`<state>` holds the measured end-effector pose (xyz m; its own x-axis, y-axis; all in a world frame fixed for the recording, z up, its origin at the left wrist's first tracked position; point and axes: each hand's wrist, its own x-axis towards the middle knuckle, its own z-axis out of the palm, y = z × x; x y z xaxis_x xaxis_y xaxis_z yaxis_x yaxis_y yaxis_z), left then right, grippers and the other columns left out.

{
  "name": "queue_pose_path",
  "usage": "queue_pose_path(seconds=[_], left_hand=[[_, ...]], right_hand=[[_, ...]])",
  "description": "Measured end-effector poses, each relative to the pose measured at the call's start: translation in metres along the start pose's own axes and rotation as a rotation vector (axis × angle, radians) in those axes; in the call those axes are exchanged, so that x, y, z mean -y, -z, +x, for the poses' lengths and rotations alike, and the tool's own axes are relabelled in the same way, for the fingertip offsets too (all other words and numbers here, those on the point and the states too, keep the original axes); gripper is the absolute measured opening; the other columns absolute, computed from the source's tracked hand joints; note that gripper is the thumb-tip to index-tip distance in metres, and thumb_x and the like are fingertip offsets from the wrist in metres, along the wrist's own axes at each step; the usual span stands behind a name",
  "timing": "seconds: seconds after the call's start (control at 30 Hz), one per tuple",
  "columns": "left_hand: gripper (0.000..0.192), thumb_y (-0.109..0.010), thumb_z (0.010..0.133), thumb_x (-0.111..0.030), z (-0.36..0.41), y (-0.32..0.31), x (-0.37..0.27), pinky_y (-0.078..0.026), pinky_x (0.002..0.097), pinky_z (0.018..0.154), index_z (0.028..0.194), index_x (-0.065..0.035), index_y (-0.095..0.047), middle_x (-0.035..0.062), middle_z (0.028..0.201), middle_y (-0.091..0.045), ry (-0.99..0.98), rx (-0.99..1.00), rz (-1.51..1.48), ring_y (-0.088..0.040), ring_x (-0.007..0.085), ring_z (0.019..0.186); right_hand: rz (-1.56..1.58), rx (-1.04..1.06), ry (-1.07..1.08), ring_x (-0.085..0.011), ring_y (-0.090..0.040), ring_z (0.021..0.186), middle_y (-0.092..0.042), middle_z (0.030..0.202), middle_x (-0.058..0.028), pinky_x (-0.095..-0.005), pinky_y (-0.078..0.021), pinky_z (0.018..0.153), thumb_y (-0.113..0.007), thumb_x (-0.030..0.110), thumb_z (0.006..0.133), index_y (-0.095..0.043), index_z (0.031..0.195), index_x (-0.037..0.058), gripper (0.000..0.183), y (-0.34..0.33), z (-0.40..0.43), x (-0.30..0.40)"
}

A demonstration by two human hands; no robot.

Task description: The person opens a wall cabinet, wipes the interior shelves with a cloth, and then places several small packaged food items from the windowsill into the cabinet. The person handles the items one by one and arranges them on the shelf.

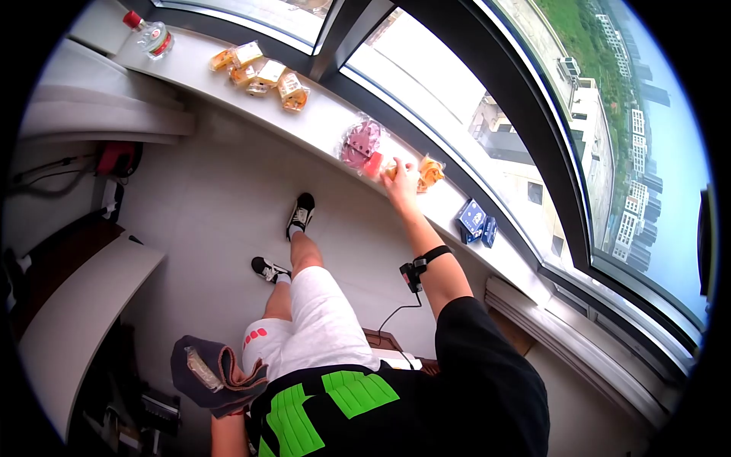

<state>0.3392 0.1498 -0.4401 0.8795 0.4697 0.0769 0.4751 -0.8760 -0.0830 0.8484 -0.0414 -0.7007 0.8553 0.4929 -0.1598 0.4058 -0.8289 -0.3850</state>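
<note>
My right hand (401, 178) reaches onto the white windowsill (325, 130), its fingers around a small yellowish wrapped packet (391, 170). Left of it lie a red packet (373, 164) and a clear bag with purple contents (362, 141); on its right is an orange-yellow wrapped item (430, 172). My left hand (235, 412) is mostly hidden beneath a dark grey cloth bag (194, 377) with a brownish edge, which it holds up. A clear-wrapped packet (204, 370) rests on the bag's grey fabric.
Farther left on the sill are several wrapped yellow snacks (268, 73) and a clear bottle with a red cap (154, 40). Dark blue small boxes (475, 221) lie to the right. Window frames border the sill; a pale desk (97, 291) stands at the left.
</note>
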Motion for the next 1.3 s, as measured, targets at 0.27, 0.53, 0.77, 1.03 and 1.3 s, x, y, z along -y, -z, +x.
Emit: queue_pose_path(seconds=[0.27, 0.53, 0.77, 1.03, 1.3], left_hand=[[0.076, -0.048, 0.092, -0.062, -0.031, -0.001, 0.011, -0.028, 0.0483, 0.117, 0.144, -0.0069, -0.048, 0.0145, 0.142, -0.052, 0.238, 0.363, -0.385, -0.048, 0.0335, 0.132], [0.073, -0.052, 0.091, -0.061, -0.025, -0.003, 0.01, -0.03, 0.0468, 0.114, 0.141, -0.0075, -0.049, 0.0132, 0.139, -0.053, 0.253, 0.383, -0.431, -0.049, 0.0317, 0.13], [0.071, -0.054, 0.089, -0.059, -0.011, -0.004, 0.003, -0.032, 0.0454, 0.112, 0.138, -0.0081, -0.051, 0.012, 0.137, -0.054, 0.271, 0.396, -0.469, -0.05, 0.0302, 0.127], [0.068, -0.058, 0.088, -0.058, 0.007, -0.003, 0.0, -0.034, 0.0438, 0.11, 0.136, -0.0088, -0.052, 0.0107, 0.134, -0.055, 0.302, 0.409, -0.499, -0.051, 0.0284, 0.125], [0.066, -0.061, 0.087, -0.056, 0.021, 0.0, -0.002, -0.036, 0.0423, 0.108, 0.133, -0.0095, -0.054, 0.0093, 0.131, -0.056, 0.315, 0.409, -0.527, -0.052, 0.0267, 0.122]], right_hand=[[-0.191, 0.118, 0.003, -0.0396, -0.05, 0.127, -0.052, 0.132, -0.0223, -0.0485, -0.0485, 0.099, -0.084, 0.019, 0.073, -0.044, 0.142, 0.0178, 0.08, 0.005, 0.007, 0.008], [-0.183, 0.133, 0.142, -0.0383, -0.058, 0.11, -0.059, 0.117, -0.0183, -0.0466, -0.0508, 0.092, -0.081, 0.019, 0.072, -0.048, 0.133, 0.0162, 0.069, -0.003, 0.015, -0.009], [-0.156, 0.186, -0.154, -0.0389, -0.06, 0.11, -0.059, 0.119, -0.0189, -0.047, -0.0517, 0.091, -0.078, 0.02, 0.076, -0.048, 0.136, 0.0172, 0.068, 0.002, 0.023, 0.015], [-0.167, 0.121, -0.227, -0.0395, -0.061, 0.11, -0.059, 0.121, -0.021, -0.0472, -0.0519, 0.089, -0.078, 0.023, 0.075, -0.052, 0.129, 0.0137, 0.061, 0.006, 0.021, 0.032], [0.046, 0.134, -0.361, -0.0322, -0.068, 0.091, -0.069, 0.099, -0.0172, -0.0397, -0.0541, 0.083, -0.083, 0.03, 0.069, -0.056, 0.117, 0.0086, 0.059, 0.005, 0.026, 0.001]])
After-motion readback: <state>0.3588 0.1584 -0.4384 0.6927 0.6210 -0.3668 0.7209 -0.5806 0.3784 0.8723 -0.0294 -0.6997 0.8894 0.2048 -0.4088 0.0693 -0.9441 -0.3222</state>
